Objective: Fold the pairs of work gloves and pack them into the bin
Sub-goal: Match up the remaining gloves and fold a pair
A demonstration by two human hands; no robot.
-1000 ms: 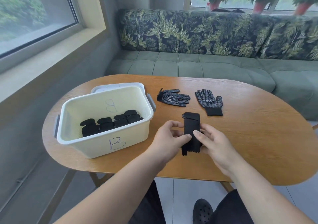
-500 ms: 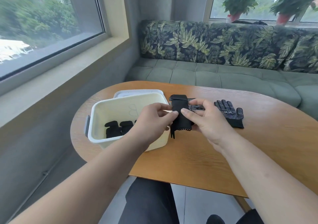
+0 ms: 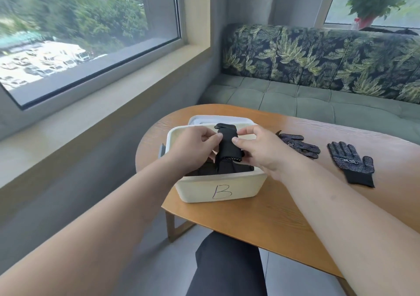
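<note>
A green bench sofa with leaf-print cushions runs behind the rounded wooden worktop. At the worktop's left end stands a cream bin marked "B" on its near wall, with a white lid lying flat just behind it. Dark folded gloves lie inside the bin. Over the bin's opening, the left hand and the right hand pinch a folded black glove pair from either side, fingers closed on it. Right of the bin, two dotted black gloves lie flat on the worktop: one just beside the right hand, another farther right.
</note>
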